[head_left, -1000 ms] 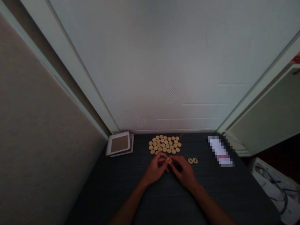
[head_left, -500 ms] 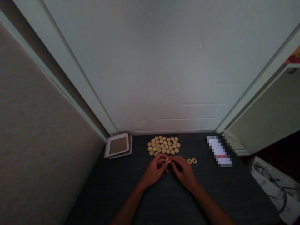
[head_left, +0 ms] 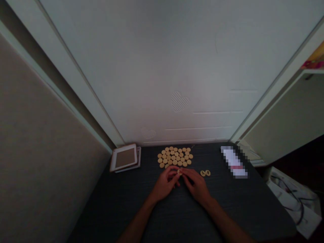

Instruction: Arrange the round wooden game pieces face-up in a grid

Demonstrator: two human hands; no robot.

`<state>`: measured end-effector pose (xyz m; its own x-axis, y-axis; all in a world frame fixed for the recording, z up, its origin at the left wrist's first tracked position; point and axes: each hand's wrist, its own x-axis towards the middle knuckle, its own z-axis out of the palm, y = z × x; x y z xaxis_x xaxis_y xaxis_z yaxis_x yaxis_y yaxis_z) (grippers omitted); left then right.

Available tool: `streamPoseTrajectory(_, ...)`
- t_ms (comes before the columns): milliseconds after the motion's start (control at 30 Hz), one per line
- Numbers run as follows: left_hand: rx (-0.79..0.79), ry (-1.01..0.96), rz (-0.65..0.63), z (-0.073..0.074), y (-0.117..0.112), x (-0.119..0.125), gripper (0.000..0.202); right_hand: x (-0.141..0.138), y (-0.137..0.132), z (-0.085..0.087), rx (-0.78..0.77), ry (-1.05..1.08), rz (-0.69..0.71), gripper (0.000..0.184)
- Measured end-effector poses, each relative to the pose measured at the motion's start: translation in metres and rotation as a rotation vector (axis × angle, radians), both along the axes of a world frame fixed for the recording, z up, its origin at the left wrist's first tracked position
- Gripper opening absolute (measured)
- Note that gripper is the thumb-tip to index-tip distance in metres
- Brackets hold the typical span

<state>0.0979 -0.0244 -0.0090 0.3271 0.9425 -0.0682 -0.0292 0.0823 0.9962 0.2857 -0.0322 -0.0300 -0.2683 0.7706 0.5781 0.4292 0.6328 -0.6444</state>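
My left hand [head_left: 164, 184] and my right hand [head_left: 197, 185] meet over the dark table [head_left: 177, 216], fingers pinched together on one small round wooden disc [head_left: 179, 171] held between them. Just beyond the hands lies a flat cluster of several light wooden discs [head_left: 174, 157] laid side by side. Two more discs with dark marks [head_left: 205, 173] lie apart, to the right of my right hand.
An empty white tray stacked on another [head_left: 124, 158] sits at the back left of the table. A blurred white object [head_left: 234, 162] lies at the back right. A white wall rises behind the table; a bag with cables [head_left: 293, 199] lies off the right edge.
The hands stay pinched on the disc in the same spot. The view has shifted slightly, so everything sits a little further left in the picture.
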Motion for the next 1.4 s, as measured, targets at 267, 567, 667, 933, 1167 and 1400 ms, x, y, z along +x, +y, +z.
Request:
streamPoseTrajectory(267, -0.006, -0.014, 0.008, 0.0000, 0.0012, -0.0017, 0.038, 0.0027, -0.0023, -0.0003, 0.013, -0.045, 0.002, 0.053)
streamPoseTrajectory(567, 0.017, -0.020, -0.020, -0.0014, -0.0007, -0.0028, 0.033, 0.0031, -0.0017, -0.0040, 0.009, -0.058, 0.013, 0.066)
streamPoseTrajectory(667, 0.023, -0.024, -0.022, -0.0001, -0.0011, -0.0024, 0.032, 0.0032, -0.0018, -0.0034, 0.002, -0.049, 0.006, 0.066)
streamPoseTrajectory(933, 0.002, -0.024, -0.003, 0.0008, 0.0000, -0.0019, 0.035, 0.0042, -0.0032, -0.0005, -0.012, -0.013, -0.003, 0.064)
streamPoseTrajectory(1167, -0.011, -0.005, -0.002, 0.0026, 0.0002, -0.0020, 0.036, 0.0029, -0.0036, 0.0001, -0.046, 0.033, -0.060, 0.043)
streamPoseTrajectory(1400, 0.022, 0.006, -0.053, 0.0028, 0.0000, -0.0032, 0.031, -0.0011, -0.0034, 0.0057, -0.136, 0.080, -0.128, 0.019)
